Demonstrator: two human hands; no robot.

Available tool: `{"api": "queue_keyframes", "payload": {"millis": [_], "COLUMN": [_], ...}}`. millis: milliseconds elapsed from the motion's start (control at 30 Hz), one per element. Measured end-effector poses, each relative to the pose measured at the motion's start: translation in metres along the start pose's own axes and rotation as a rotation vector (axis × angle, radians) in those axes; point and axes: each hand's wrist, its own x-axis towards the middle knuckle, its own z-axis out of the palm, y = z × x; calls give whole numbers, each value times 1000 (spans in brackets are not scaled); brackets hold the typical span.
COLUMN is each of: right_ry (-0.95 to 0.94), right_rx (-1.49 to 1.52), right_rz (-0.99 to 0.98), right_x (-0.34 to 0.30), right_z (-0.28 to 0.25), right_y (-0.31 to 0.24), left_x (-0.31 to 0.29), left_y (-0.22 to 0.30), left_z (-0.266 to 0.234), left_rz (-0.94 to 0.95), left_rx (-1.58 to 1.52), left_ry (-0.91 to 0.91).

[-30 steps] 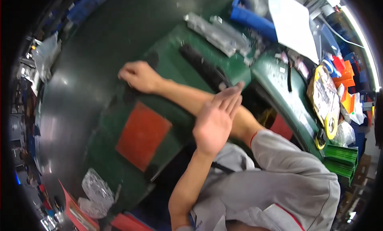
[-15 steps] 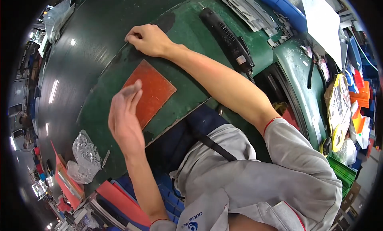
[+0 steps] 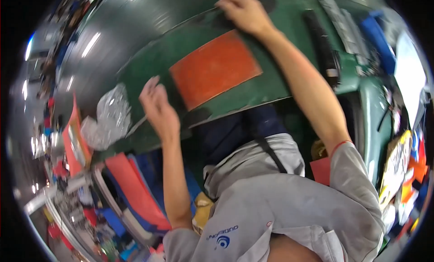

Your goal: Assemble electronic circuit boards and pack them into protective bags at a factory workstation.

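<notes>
A flat reddish-orange square board (image 3: pixel 216 68) lies on the green tabletop (image 3: pixel 149 65). To its left is my left hand (image 3: pixel 159 106), palm partly turned up, fingers loosely apart and holding nothing I can see. My right hand (image 3: pixel 247 13) rests past the board's far edge, near the tabletop's far side, with its fingers curled in; whatever they might hold is hidden and blurred. Right of my right forearm lies a black handheld power tool (image 3: pixel 323 49) with a slim body. Neither hand touches the board.
Crumpled clear plastic (image 3: pixel 113 110) sits at the left beside a thin strip-like tool (image 3: pixel 137 125). Grey metal strips (image 3: pixel 343 27) and a blue bin (image 3: pixel 379 36) stand at the far right. Red sheet material (image 3: pixel 135 187) is at the lower left, a white sheet (image 3: pixel 409 76) at the right.
The whole view has shifted and turned, so the board shows farther right and up. My left hand has moved off from over the board to beside it. My right hand stays near the far edge.
</notes>
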Motion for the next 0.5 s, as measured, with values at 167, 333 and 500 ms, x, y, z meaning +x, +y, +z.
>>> {"api": "queue_keyframes", "payload": {"millis": [167,333,500], "right_ry": [-86,-114,-100], "right_rx": [97,153,98], "right_rz": [49,108,71], "right_x": [2,-11,-24], "right_z": [4,-6,3], "right_y": [-14,-24,-29], "left_x": [4,-11,-12], "left_y": [1,10,31], "left_z": [-14,-5,-9], "left_rz": [125,251,478], "left_rx": [118,190,328], "left_ry": [17,-109,-372]}}
